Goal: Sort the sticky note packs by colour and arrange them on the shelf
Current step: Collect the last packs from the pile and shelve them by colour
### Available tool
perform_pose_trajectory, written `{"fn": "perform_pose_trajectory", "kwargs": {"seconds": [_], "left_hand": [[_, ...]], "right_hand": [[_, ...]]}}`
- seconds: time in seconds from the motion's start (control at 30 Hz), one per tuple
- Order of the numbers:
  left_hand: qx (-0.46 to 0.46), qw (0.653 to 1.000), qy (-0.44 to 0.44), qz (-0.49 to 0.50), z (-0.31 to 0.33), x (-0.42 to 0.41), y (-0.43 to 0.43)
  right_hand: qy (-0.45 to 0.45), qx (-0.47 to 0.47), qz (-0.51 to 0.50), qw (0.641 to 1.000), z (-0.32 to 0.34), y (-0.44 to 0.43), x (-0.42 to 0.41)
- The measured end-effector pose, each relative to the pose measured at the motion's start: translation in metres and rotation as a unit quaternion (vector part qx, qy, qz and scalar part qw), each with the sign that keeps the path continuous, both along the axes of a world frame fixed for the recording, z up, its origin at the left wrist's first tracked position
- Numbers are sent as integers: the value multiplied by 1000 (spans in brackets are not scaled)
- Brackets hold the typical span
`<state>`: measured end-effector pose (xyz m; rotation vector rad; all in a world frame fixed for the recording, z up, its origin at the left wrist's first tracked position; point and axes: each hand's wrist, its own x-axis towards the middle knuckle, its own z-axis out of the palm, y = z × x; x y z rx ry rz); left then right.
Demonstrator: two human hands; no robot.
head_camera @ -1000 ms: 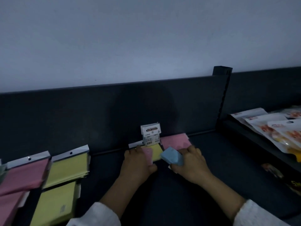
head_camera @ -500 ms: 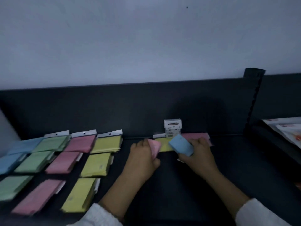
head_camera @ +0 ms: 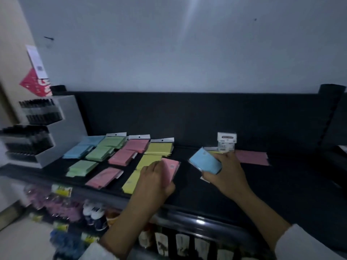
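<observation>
Landmark: white tag (head_camera: 226, 142), upright at the back of the shelf (head_camera: 281, 184).

- Left hand (head_camera: 153, 180), left of the tag and nearer the front: fingers curled round a pink pack (head_camera: 171, 170), held tilted above the yellow column (head_camera: 155, 152).
- Right hand (head_camera: 227, 173), just in front of the tag: thumb and fingers grip a blue pack (head_camera: 205, 163), raised off the shelf.
- Well left of the tag, four sorted columns: yellow nearest, then pink column (head_camera: 122, 158), green column (head_camera: 101, 152), and blue column (head_camera: 82, 149) farthest.
- Right of the tag: one loose pink pack (head_camera: 251, 157), flat. A yellow scrap shows at the tag's foot, mostly hidden.

Risks, as judged:
- The pink pack hangs over yellow, so setting it down here would mix the colours; it belongs one column farther from the tag.
- The blue pack has the longest trip, across every column. A low forearm or sleeve could sweep the packs askew.
- The wrappers look slick, and the front packs lie near the shelf lip. A nudge could send one over.
- The light is dim, so green and blue may be confused.
</observation>
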<state>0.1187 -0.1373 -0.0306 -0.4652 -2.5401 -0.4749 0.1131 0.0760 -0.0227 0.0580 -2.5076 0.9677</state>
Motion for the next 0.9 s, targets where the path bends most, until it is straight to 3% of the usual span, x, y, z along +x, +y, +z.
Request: {"fn": "perform_pose_trajectory", "kwargs": {"seconds": [0.37, 0.9], "left_hand": [[-18, 993, -5, 119, -3, 35, -67], [13, 980, -4, 197, -14, 44, -138]], "right_hand": [[-5, -25, 76, 997, -4, -56, 11], [-19, -25, 150, 988, -9, -123, -10]]}}
